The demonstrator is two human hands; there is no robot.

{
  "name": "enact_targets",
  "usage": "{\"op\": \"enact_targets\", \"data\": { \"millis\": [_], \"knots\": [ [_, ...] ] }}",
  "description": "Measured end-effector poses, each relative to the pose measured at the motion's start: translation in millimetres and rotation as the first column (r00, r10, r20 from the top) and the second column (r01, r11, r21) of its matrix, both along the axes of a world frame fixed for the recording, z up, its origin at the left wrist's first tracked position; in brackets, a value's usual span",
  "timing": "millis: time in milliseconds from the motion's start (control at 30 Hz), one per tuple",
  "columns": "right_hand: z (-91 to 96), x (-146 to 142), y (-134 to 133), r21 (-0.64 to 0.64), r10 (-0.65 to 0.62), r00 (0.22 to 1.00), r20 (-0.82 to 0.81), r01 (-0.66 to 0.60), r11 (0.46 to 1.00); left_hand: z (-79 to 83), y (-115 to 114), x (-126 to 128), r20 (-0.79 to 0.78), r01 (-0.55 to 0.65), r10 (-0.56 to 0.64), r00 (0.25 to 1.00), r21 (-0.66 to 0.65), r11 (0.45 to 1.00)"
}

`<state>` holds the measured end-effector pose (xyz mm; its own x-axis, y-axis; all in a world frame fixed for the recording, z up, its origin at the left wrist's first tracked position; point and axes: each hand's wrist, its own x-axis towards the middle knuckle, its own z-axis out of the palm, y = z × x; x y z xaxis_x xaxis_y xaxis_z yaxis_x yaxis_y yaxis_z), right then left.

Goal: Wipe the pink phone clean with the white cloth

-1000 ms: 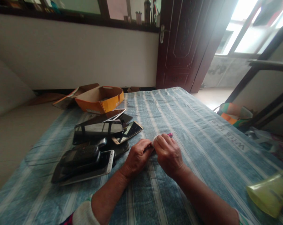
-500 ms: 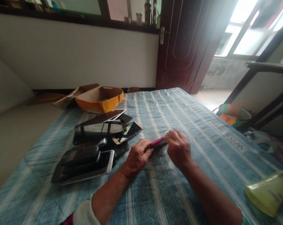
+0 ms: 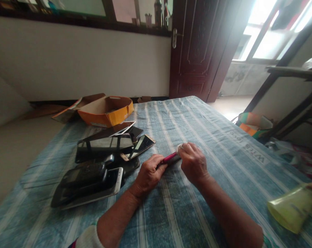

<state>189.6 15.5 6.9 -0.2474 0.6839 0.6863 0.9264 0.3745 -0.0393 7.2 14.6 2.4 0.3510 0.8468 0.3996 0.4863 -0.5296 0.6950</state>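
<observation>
Both hands rest on a blue striped cloth [image 3: 223, 144] in the middle of the view. My left hand [image 3: 148, 174] is closed round one end of a slim pink device [image 3: 170, 158]. My right hand [image 3: 194, 164] is closed on the other end and pinches a small white pad [image 3: 180, 147] against it. Left of my hands lies a pile of several phones and dark screens [image 3: 101, 158], the nearest a white-edged phone [image 3: 110, 184].
An open orange cardboard box [image 3: 106, 110] sits at the cloth's far left edge. A yellow-green plastic bottle [image 3: 291, 208] lies at the right. A dark wooden door [image 3: 197, 48] stands behind, a metal frame [image 3: 287, 93] and bags at the right.
My right hand slid right along the pink device, uncovering its middle, then came back a little. My left hand kept its grip. The view shifted slightly.
</observation>
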Motion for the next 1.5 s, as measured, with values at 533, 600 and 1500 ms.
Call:
{"op": "enact_targets", "data": {
  "millis": [533,600,1500],
  "knots": [
    [-10.5,22,20,-0.388,-0.208,0.829,-0.519,-0.012,0.921,9.5,11,12,-0.055,-0.043,0.045,0.997,0.036,0.998],
    [-10.8,22,21,-0.381,-0.204,0.84,-0.502,-0.003,0.925,13.0,16,18,-0.07,-0.033,0.036,0.997,0.035,0.999],
    [-4.1,19,20,0.103,0.177,0.709,-0.682,-0.147,0.984,45.6,47,56,0.061,0.025,-0.026,0.998,0.01,1.0]
  ]
}}
